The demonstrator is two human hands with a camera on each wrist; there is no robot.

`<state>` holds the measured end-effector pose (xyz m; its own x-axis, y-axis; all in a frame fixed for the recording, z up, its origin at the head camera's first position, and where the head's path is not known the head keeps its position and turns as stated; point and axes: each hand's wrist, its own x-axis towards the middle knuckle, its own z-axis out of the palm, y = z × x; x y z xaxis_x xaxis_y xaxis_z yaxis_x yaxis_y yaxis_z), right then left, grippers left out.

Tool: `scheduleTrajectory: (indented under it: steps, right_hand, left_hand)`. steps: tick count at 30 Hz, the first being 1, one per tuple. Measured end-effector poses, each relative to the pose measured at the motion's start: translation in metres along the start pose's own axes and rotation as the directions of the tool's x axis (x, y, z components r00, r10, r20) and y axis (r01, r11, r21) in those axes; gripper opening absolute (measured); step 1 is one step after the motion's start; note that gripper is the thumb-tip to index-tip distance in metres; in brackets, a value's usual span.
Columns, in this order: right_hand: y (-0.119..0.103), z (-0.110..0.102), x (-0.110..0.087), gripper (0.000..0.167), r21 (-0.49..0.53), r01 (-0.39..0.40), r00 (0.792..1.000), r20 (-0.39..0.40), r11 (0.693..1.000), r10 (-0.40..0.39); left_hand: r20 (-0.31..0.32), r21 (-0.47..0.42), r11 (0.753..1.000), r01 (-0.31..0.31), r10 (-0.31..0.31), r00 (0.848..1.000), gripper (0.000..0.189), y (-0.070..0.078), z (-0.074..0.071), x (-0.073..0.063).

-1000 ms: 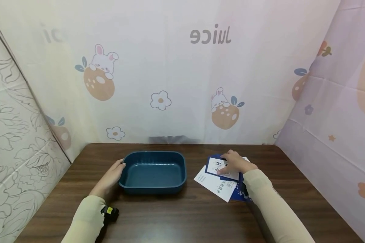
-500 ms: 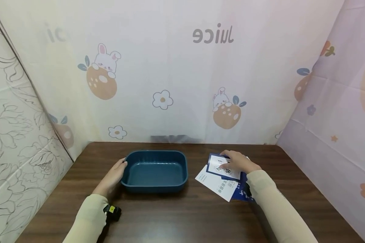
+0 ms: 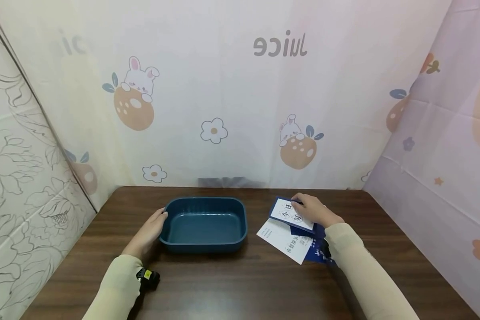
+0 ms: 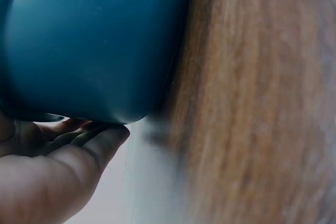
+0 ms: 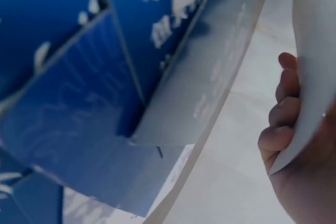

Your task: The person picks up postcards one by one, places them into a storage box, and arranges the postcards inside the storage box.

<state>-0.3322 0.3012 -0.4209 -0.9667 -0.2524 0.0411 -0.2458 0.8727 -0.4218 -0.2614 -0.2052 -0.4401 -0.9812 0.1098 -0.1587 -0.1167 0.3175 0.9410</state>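
My right hand (image 3: 315, 210) pinches a white card with a dark blue border (image 3: 285, 212) and printed characters, lifted at a tilt above the other cards. In the right wrist view, curled fingers (image 5: 286, 108) show beside the pale sheet in that hand. Beneath lie a white printed card (image 3: 285, 242) and dark blue cards (image 3: 319, 252), overlapping one another. My left hand (image 3: 150, 231) holds the left side of a dark teal rectangular basin (image 3: 202, 249), with its fingers at the rim. The basin's inside shows no contents.
A brown wooden table (image 3: 240, 289) bears everything. A patterned curtain (image 3: 224, 89) hangs along its back edge, with more printed cloth at both sides. A small black device (image 3: 149, 278) is strapped at the left wrist.
My right hand has raised the blue-bordered card off the pile and tilted it, uncovering more of the blue card below. The left hand and basin stay put.
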Motion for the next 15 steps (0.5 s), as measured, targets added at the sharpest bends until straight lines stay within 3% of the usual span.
scheduleTrajectory:
  steps: [8, 15]
  right_hand:
    - [-0.009, -0.007, 0.003, 0.031, 0.002, 0.08, 0.993, -0.085, 0.997, -0.079]
    - [-0.021, -0.012, 0.007, 0.033, 0.065, 0.096, 0.99, -0.105, 0.993, -0.089]
  left_hand:
    - [0.006, -0.002, 1.0, 0.004, -0.004, 1.0, 0.059, 0.002, 0.001, 0.001]
    - [0.028, -0.037, 0.999, 0.016, -0.015, 1.0, 0.06, 0.002, -0.001, 0.0]
